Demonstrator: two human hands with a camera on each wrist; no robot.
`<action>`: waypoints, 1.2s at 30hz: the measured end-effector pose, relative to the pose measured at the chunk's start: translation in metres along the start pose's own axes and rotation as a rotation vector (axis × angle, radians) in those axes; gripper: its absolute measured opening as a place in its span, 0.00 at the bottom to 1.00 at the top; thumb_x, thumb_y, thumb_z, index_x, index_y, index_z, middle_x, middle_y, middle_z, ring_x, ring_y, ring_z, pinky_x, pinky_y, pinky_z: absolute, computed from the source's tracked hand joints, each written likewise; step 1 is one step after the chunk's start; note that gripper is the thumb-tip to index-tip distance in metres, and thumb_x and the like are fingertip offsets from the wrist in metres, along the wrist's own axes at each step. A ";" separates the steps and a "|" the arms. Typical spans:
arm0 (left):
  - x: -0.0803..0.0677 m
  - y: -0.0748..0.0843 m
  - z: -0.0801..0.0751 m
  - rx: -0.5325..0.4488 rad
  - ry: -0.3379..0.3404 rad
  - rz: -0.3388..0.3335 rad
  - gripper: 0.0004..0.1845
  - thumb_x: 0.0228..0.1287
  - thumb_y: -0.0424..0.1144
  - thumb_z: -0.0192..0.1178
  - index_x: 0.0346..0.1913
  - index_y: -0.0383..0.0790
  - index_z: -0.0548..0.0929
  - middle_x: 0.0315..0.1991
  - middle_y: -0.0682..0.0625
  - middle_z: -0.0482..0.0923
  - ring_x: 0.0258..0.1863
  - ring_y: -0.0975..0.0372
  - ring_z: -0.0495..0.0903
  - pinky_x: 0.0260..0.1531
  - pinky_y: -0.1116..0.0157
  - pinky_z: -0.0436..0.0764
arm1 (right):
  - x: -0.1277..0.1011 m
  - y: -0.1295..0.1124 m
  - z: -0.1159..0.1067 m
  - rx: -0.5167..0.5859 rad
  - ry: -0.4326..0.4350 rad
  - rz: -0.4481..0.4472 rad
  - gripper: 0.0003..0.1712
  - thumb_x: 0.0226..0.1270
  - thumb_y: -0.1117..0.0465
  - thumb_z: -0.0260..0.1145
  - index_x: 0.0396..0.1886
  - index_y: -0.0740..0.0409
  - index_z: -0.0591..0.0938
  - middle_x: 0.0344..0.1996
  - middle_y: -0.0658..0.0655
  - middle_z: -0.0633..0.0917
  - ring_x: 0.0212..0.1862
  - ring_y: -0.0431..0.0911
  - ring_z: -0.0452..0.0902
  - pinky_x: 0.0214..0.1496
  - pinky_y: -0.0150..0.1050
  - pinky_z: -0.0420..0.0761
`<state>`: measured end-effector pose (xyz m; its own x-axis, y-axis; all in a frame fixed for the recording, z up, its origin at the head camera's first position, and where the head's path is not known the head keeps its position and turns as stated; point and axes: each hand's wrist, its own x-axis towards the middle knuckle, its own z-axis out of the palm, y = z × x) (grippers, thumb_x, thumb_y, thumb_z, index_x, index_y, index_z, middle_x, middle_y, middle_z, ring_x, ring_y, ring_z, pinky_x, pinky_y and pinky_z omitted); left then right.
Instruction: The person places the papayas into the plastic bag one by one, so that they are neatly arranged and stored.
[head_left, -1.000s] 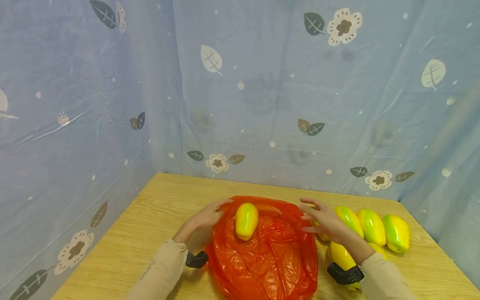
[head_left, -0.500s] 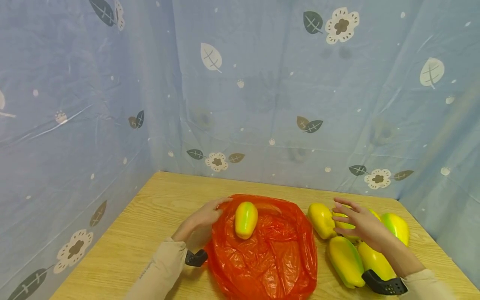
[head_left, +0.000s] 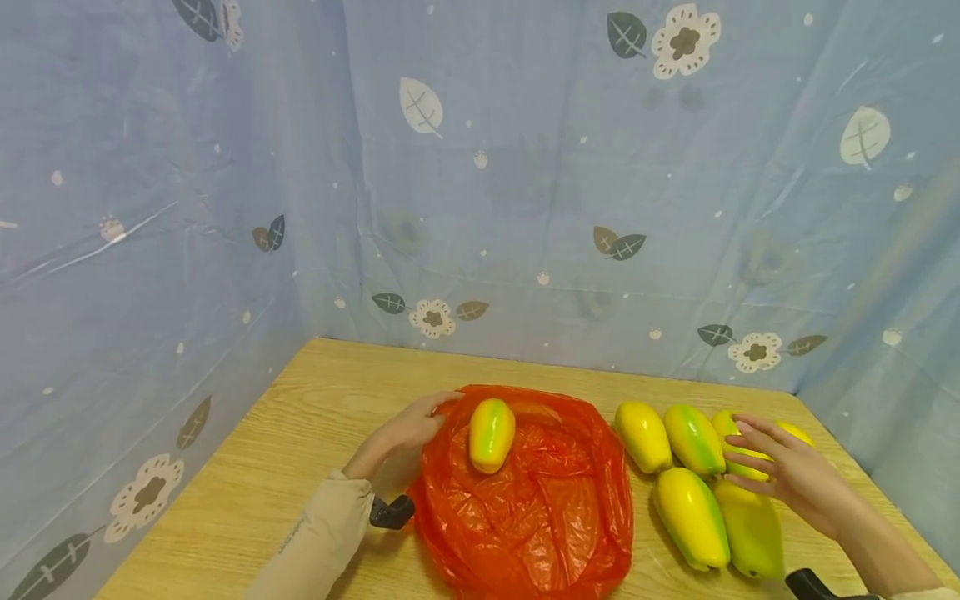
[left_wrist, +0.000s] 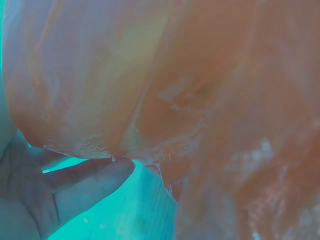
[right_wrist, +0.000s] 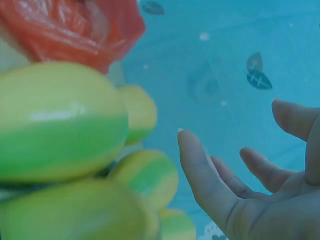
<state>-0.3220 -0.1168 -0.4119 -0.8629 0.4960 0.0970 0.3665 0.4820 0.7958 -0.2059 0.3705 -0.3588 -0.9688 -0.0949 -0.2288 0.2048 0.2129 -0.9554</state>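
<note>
The red plastic bag (head_left: 547,517) lies on the desk (head_left: 337,383), with one yellow-green fruit (head_left: 492,436) within its rim, at the far left portion. The left hand (head_left: 408,425) touches the left rim; whether it pinches the film cannot be determined. The right hand (head_left: 798,479) is open, fingers spread, above the right-hand end of the fruit group (head_left: 691,518), beside the bag.
</note>
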 end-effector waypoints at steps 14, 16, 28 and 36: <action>-0.001 0.001 -0.004 0.004 0.006 -0.011 0.24 0.66 0.26 0.46 0.64 0.35 0.71 0.64 0.38 0.68 0.65 0.43 0.62 0.64 0.44 0.60 | -0.026 0.037 -0.050 0.031 0.115 0.066 0.15 0.78 0.51 0.44 0.59 0.46 0.62 0.46 0.48 0.73 0.40 0.35 0.78 0.49 0.49 0.80; 0.000 0.001 -0.004 0.011 0.008 -0.008 0.24 0.66 0.26 0.46 0.65 0.35 0.71 0.64 0.38 0.68 0.65 0.43 0.62 0.64 0.44 0.60 | -0.028 0.042 -0.054 -0.001 0.126 0.111 0.22 0.77 0.49 0.44 0.64 0.52 0.58 0.48 0.52 0.73 0.40 0.36 0.78 0.50 0.49 0.80; -0.001 -0.002 -0.002 0.006 0.001 -0.012 0.24 0.66 0.27 0.47 0.65 0.34 0.71 0.64 0.37 0.67 0.65 0.43 0.62 0.63 0.44 0.61 | -0.029 0.070 -0.052 -0.037 0.057 0.238 0.44 0.78 0.49 0.42 0.66 0.82 0.35 0.52 0.67 0.71 0.44 0.43 0.77 0.53 0.52 0.78; 0.000 -0.002 -0.002 0.009 0.004 -0.011 0.24 0.66 0.27 0.47 0.65 0.34 0.71 0.64 0.37 0.67 0.65 0.42 0.62 0.63 0.43 0.60 | -0.022 0.081 -0.044 -0.007 0.007 0.277 0.47 0.77 0.46 0.43 0.66 0.82 0.34 0.53 0.76 0.68 0.46 0.48 0.77 0.53 0.54 0.77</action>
<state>-0.3232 -0.1197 -0.4125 -0.8681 0.4880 0.0910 0.3604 0.4936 0.7915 -0.1747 0.4322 -0.4227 -0.8768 -0.0252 -0.4802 0.4614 0.2369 -0.8550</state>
